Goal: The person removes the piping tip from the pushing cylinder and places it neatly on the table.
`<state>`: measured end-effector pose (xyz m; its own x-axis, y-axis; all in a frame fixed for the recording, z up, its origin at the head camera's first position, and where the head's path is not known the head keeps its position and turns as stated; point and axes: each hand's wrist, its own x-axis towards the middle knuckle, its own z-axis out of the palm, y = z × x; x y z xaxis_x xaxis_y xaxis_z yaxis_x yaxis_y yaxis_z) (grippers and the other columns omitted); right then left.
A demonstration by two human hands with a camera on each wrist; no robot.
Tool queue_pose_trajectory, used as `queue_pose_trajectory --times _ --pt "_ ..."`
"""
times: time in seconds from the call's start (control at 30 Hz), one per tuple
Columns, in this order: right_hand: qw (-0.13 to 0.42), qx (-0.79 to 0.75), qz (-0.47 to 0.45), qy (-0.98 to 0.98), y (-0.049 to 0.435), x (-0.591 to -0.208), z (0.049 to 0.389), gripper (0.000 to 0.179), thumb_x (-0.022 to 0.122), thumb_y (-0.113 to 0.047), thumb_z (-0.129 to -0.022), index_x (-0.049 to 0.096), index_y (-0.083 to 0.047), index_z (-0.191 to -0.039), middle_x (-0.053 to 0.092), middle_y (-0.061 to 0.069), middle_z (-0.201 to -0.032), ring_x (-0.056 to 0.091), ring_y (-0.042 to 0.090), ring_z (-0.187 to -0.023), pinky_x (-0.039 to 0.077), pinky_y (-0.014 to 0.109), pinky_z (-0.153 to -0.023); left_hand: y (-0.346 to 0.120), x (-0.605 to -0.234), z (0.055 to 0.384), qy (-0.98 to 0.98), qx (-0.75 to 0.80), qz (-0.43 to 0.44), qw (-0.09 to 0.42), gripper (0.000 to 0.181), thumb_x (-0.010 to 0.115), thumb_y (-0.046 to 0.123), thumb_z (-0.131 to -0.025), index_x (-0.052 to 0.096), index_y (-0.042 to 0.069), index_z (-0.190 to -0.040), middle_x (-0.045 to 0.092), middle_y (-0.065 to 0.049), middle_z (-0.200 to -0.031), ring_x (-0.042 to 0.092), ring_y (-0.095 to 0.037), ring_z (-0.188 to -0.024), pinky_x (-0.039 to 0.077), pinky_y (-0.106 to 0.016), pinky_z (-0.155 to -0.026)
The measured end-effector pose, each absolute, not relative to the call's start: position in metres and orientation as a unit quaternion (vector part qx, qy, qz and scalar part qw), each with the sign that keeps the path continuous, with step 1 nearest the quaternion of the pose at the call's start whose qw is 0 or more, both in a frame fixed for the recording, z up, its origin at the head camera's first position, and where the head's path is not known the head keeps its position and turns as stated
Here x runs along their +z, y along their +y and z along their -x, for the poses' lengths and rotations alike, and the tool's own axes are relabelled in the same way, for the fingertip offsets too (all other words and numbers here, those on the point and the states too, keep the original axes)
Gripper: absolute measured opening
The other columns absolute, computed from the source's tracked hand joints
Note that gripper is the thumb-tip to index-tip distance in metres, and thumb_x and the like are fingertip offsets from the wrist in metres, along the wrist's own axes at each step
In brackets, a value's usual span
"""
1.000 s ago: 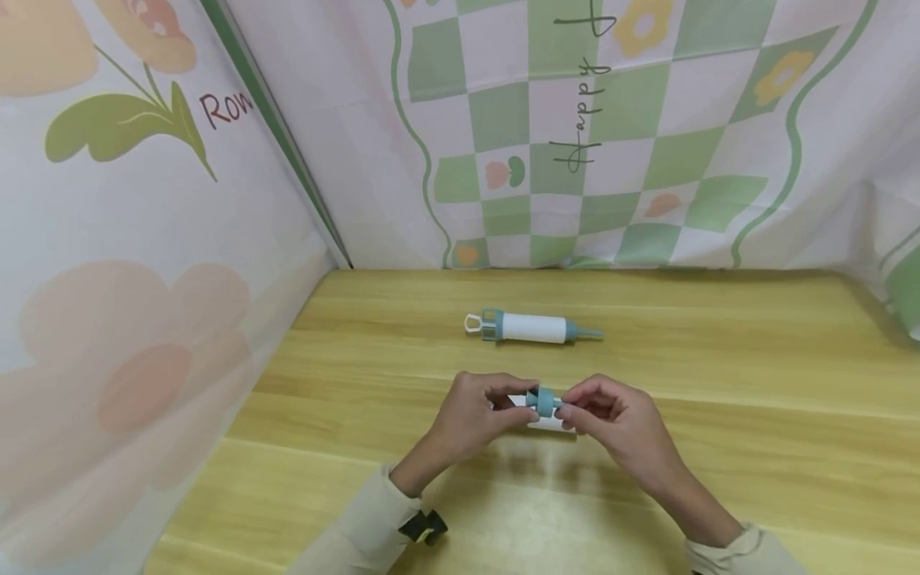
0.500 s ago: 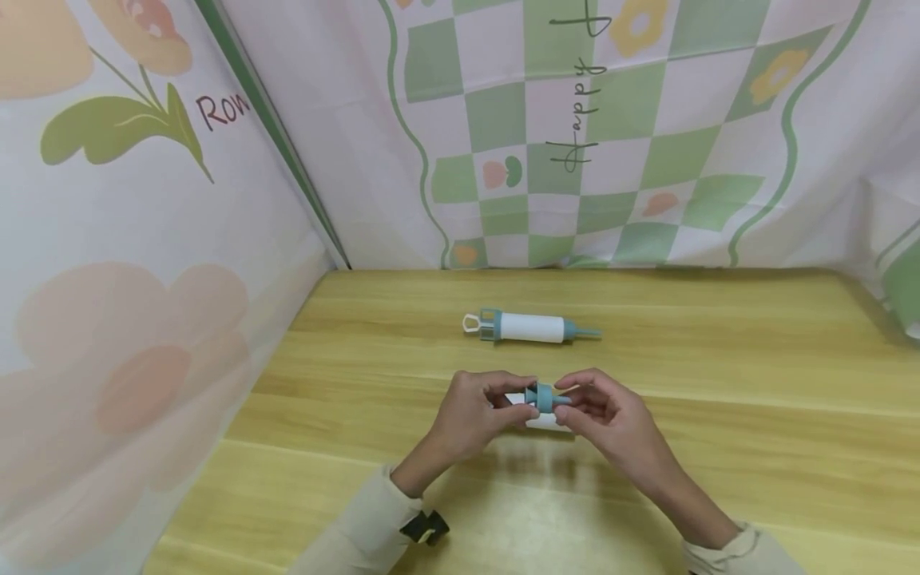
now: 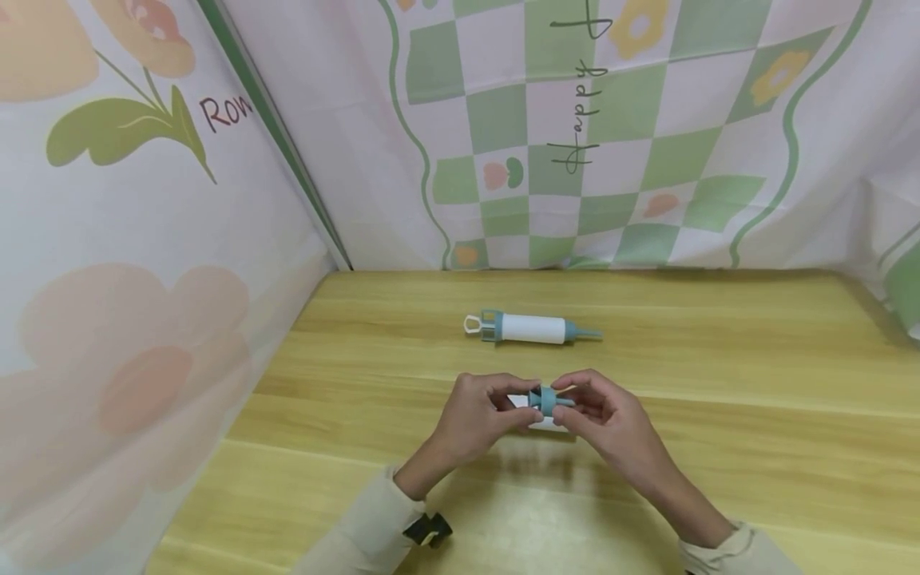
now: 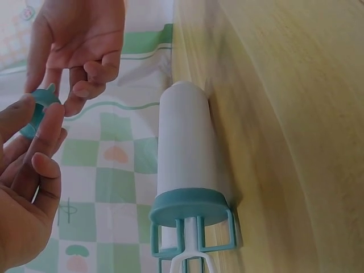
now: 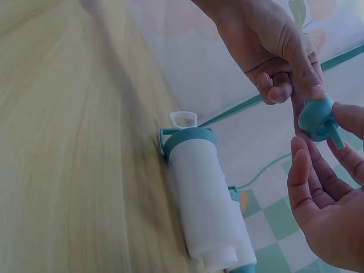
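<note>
Both hands meet over the middle of the table at a small teal nozzle cap [image 3: 549, 402], with a wide ring and a thin spout pointing right. My left hand [image 3: 477, 419] pinches its left side between thumb and fingers. From the right, thumb and fingers of my right hand [image 3: 611, 415] pinch the ring; the spout [image 5: 335, 136] sticks out between them in the right wrist view. Below the hands lies a white tube [image 4: 185, 136], partly covered by them in the head view. Its teal collar with looped handles [image 4: 190, 207] and a white pull ring show in the left wrist view.
Farther back on the wooden table [image 3: 719, 383] lies a similar white and teal syringe-like dispenser [image 3: 533, 328], its spout to the right. Patterned cloth hangs behind [image 3: 604, 160] and at the left [image 3: 144, 343]. A black clip [image 3: 427, 529] sits by the left cuff.
My right fingers have shifted from the thin spout onto the wide ring of the nozzle cap. The left hand keeps its pinch; the tube and the dispenser stay put.
</note>
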<state>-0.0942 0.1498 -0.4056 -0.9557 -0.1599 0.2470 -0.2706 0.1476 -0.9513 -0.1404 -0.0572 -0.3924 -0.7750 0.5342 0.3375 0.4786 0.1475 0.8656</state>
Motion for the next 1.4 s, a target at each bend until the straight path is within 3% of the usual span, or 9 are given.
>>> queue_pose_trajectory --times 0.23,0.47,0.6,0.73,1.1,1.4 --pt "0.042 0.641 -0.142 -0.753 0.151 -0.405 0.094 0.023 0.067 -0.006 -0.096 0.060 0.000 -0.117 0.066 0.016 -0.101 0.068 0.025 -0.084 0.057 0.032 -0.069 -0.055 -0.392 0.142 0.769 0.548 -0.328 0.026 0.029 0.080 0.005 -0.084 0.073 -0.004 -0.111 0.075 -0.011 -0.085 0.067 -0.008 -0.060 0.050 -0.021 -0.048" --pt "0.047 0.641 -0.146 -0.752 0.153 -0.405 0.094 0.022 0.067 -0.005 -0.096 0.060 0.001 -0.116 0.065 0.016 -0.099 0.067 0.027 -0.081 0.057 0.032 -0.067 -0.056 -0.395 0.145 0.762 0.538 -0.359 -0.031 0.031 0.083 0.008 -0.080 0.075 -0.001 -0.109 0.072 -0.009 -0.110 0.066 -0.005 -0.074 0.055 -0.025 -0.063" --pt "0.053 0.643 -0.145 -0.750 0.154 -0.406 0.094 0.022 0.067 -0.004 -0.096 0.060 0.001 -0.116 0.065 0.016 -0.099 0.067 0.026 -0.083 0.057 0.032 -0.068 -0.057 -0.396 0.146 0.763 0.531 -0.365 -0.057 0.029 0.084 0.009 -0.079 0.077 0.000 -0.105 0.070 -0.006 -0.098 0.063 -0.005 -0.073 0.054 -0.024 -0.063" --pt "0.057 0.643 -0.147 -0.750 0.155 -0.407 0.094 0.022 0.067 -0.003 -0.095 0.060 0.001 -0.116 0.066 0.016 -0.100 0.067 0.023 -0.084 0.057 0.031 -0.069 -0.056 -0.395 0.146 0.761 0.542 -0.354 -0.042 0.032 0.084 0.007 -0.079 0.075 0.001 -0.109 0.069 -0.005 -0.091 0.063 -0.006 -0.074 0.056 -0.028 -0.066" --pt "0.069 0.628 -0.148 -0.761 0.160 -0.408 0.093 0.022 0.067 -0.002 -0.095 0.060 0.000 -0.116 0.066 0.015 -0.103 0.066 0.022 -0.087 0.056 0.028 -0.074 -0.055 -0.393 0.146 0.764 0.556 -0.328 -0.026 0.021 0.085 0.004 -0.078 0.071 0.005 -0.093 0.072 -0.002 -0.087 0.063 -0.008 -0.069 0.055 -0.029 -0.062" --pt "0.090 0.594 -0.139 -0.787 0.175 -0.410 0.090 0.026 0.068 0.000 -0.094 0.060 -0.003 -0.118 0.067 0.011 -0.107 0.066 0.019 -0.087 0.055 0.025 -0.075 -0.055 -0.392 0.151 0.774 0.533 -0.341 -0.022 0.024 0.086 0.004 -0.076 0.069 0.004 -0.091 0.071 -0.003 -0.086 0.064 -0.004 -0.068 0.057 -0.031 -0.061"
